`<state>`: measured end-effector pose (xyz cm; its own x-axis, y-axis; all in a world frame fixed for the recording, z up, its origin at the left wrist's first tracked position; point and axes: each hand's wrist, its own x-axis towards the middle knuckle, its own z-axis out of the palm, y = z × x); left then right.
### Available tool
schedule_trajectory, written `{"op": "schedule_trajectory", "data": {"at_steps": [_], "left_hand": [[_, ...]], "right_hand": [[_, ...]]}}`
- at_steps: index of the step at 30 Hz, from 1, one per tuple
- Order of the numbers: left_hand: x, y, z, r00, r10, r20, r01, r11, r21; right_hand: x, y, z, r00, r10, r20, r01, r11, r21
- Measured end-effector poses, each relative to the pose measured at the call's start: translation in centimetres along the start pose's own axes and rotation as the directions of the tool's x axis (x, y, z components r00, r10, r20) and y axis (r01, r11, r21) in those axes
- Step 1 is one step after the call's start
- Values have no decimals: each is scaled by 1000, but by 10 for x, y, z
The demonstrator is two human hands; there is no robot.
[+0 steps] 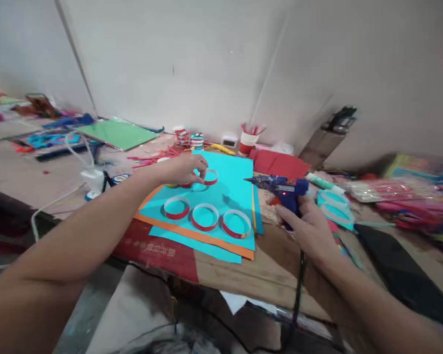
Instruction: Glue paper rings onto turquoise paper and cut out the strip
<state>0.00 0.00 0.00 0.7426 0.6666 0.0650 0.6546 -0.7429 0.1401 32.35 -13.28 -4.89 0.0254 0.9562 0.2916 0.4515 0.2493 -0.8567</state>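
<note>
The left hand (184, 169) and right hand (310, 221) are bare, with slender fingers. The left arm (96, 231) is bare past the elbow crease, broadening toward the near left; the right forearm (369, 295) is bare too.

Pale wall (206, 64), seemingly grey floor (81, 314)

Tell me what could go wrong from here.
The nozzle of the glue gun points toward the left hand; if hot, it might burn skin. Its black cable hangs past the cardboard's front edge and could snag. The three front rings sit close together, so a bump might shift them.
</note>
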Motion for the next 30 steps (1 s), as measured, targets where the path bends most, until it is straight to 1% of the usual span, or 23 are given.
{"op": "schedule_trajectory", "data": {"at_steps": [2,4,8,10,12,15,18,21,23,27,30], "left_hand": [[-1,2,3,998,-17,58,16,1000,10],[-2,4,6,996,-12,87,11,1000,5],[-3,9,7,996,64,66,-61,997,-47],[-2,9,8,994,78,71,-73,995,-72],[-1,8,9,993,58,100,-50,995,-81],[1,3,11,992,17,125,-4,995,-101],[0,-1,12,994,-26,103,40,990,-132],[-3,-3,8,995,-62,83,74,986,-151],[-5,-4,5,994,-48,100,64,983,-169],[-7,-7,4,983,33,183,10,974,-228],[-6,-8,8,984,58,169,-19,975,-220]], "right_hand": [[0,1,-2,1000,4,-2,-5,1000,-7],[0,2,-3,1000,5,-5,-5,1000,-11],[0,3,-2,1000,0,-20,0,1000,-16],[1,3,-1,999,6,-42,-7,1000,-27],[1,2,0,999,10,-46,-11,1000,-24],[1,-1,0,1000,-4,-21,4,1000,-10],[0,-4,0,1000,-5,-14,5,1000,-16],[0,-3,0,1000,5,-23,-5,1000,-15],[1,-1,0,1000,6,-29,-6,1000,-9],[1,1,0,1000,-2,-30,1,1000,-8],[1,-1,0,999,-3,-41,2,1000,-25]]}}
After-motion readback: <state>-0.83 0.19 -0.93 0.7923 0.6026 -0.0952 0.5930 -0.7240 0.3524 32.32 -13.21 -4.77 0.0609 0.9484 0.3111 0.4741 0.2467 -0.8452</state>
